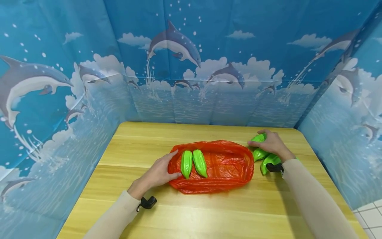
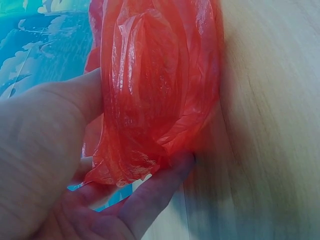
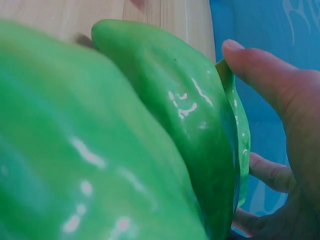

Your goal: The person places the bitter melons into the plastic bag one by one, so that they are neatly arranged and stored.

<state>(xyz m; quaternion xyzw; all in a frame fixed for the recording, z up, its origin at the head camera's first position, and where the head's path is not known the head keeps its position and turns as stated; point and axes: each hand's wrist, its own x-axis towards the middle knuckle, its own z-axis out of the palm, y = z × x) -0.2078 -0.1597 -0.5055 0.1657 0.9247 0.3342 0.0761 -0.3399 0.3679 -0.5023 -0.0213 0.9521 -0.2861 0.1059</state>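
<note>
A sleeve (image 1: 313,196) leads to the right hand (image 1: 272,143), gripping the farthest fruit (image 1: 258,138) right of the bag (image 1: 209,187), whose left end the left hand (image 1: 159,169) holds — fruit probably light, slick, best taken mid-body.

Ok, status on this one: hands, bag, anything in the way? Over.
Left hand holds red bag at left end. Right hand grips farthest green piece, outside bag. Two green pieces inside. Nothing seen blocking the bag's mouth.
</note>
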